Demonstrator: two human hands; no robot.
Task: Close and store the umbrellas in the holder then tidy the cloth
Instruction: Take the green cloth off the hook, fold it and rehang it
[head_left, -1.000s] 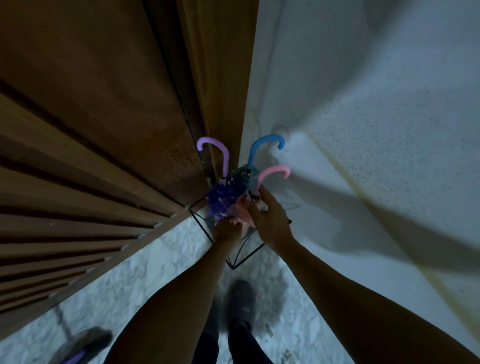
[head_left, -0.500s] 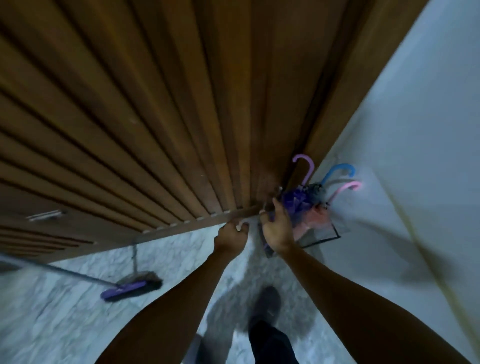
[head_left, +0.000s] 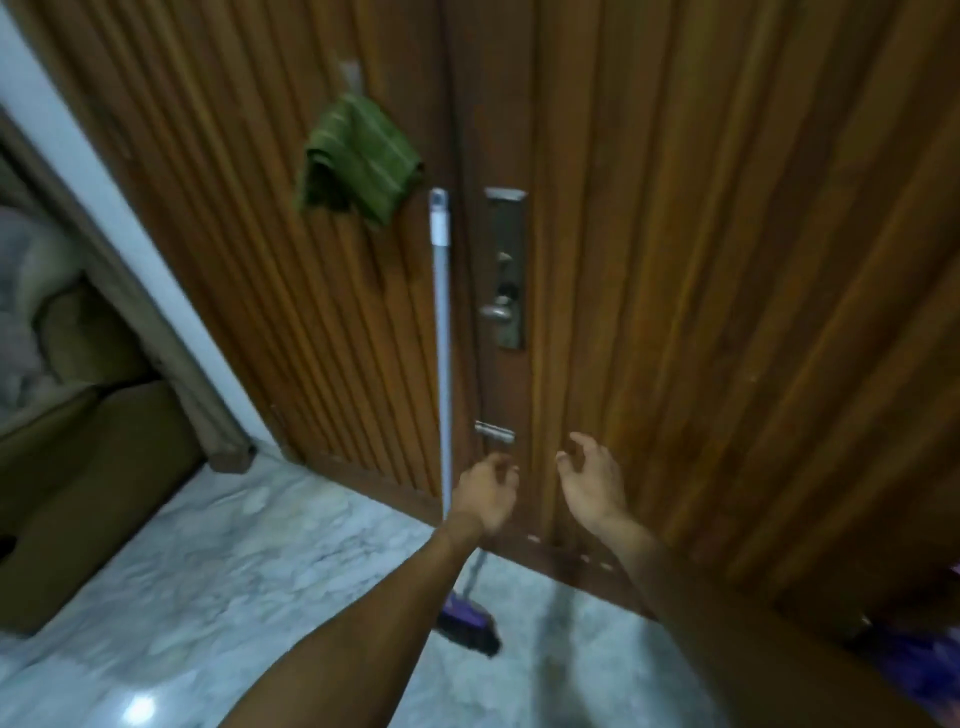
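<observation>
A green striped cloth (head_left: 356, 158) hangs bunched from a hook high on the wooden door. My left hand (head_left: 485, 493) and my right hand (head_left: 592, 480) float low in front of the door, far below the cloth, fingers loosely curled, holding nothing. The umbrellas and their holder have slid almost out of view; only a purple blur (head_left: 930, 670) shows at the bottom right edge.
A broom with a long grey handle (head_left: 442, 338) and purple head (head_left: 467, 621) leans on the door beside my left hand. A metal lock plate with lever (head_left: 506, 270) is on the door. A brown sofa (head_left: 78, 467) stands left on the marble floor (head_left: 208, 597).
My view swung left and up from the umbrella holder to the door. Both hands came off the umbrellas and now hang free. The green cloth has come into sight.
</observation>
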